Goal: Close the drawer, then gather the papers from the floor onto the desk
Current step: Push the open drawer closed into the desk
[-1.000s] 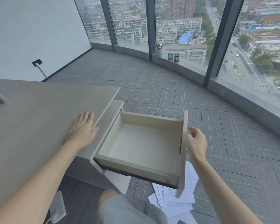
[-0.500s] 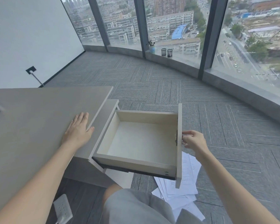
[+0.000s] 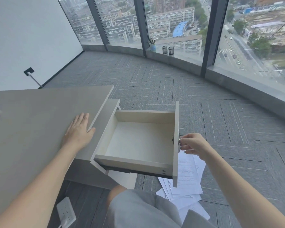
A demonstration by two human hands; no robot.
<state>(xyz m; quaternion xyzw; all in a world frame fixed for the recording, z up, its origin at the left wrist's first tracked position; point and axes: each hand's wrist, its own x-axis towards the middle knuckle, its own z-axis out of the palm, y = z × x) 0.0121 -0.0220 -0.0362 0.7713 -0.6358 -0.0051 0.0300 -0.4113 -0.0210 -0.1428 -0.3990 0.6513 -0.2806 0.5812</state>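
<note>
My left hand (image 3: 79,130) lies flat, fingers spread, on the desk (image 3: 31,122), my right hand (image 3: 193,144) pinches the open drawer (image 3: 138,139) knob, papers (image 3: 186,183) on the floor below it.

drawer (image 3: 138,142) open | right hand (image 3: 193,144) at knob | papers (image 3: 187,181) on floor

Daylight fills a room with a curved wall of tall dark-framed windows (image 3: 176,22) over a city, grey herringbone carpet floor (image 3: 155,79), a plain white wall (image 3: 23,38) at left, and two mesh cups (image 3: 168,50) on the sill.
</note>
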